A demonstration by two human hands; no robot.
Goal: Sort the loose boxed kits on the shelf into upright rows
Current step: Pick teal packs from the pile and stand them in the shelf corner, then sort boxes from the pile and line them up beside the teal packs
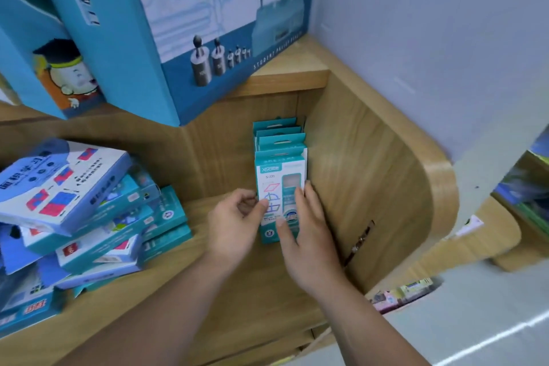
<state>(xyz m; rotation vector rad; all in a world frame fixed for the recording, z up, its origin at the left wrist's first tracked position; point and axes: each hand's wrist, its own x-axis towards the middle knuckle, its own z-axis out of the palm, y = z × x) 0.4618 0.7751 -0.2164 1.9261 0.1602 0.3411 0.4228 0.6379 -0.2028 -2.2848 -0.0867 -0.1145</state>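
Apparently seating the front kit [279, 184] beside the shelf wall [356, 175]: left hand [234, 223] pinches it, right hand [309, 235] presses flat; loose pile [98, 217] probably next.

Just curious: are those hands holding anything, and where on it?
The frontmost upright teal-and-white cardboard box. The left hand pinches its left edge; the right hand presses straight fingers along its right edge.

Shelf [237, 291]: light wood-grain board, smooth, low sheen, rounded edge. Kits [279, 142] on shelf: printed teal card, slightly glossy. Big box [208, 24] above shelf: printed card, glossier. Wall [430, 38] right of shelf: pale paint, matt.
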